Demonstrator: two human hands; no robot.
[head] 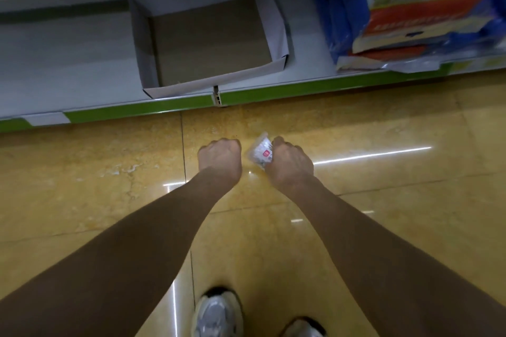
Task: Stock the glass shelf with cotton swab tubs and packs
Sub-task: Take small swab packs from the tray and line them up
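Far beyond the fingers and to their left, a smooth grey shelf point(68, 63) runs along, edged with a glossy green strip point(137, 112). Straight beyond the fingers on that shelf sits a shallow white cardboard tray point(277, 22), rectangular, with a dull brown floor. The left hand point(220, 157) hangs over the polished yellow stone tiles point(383, 200), its fingers curled tightly into a fist with nothing showing in it. Just right of it, the right hand point(291, 164) curls its fingers around a small pack point(260, 153) of crinkly clear film. The pack sticks out from the thumb side, towards the left fist without touching it. It carries a small red square label, and its writing is too small to read. Beyond the right fingers and off to the right, shiny blue plastic packs point(410, 8) with orange and white printed fronts lean on the shelf, their lettering blurred.
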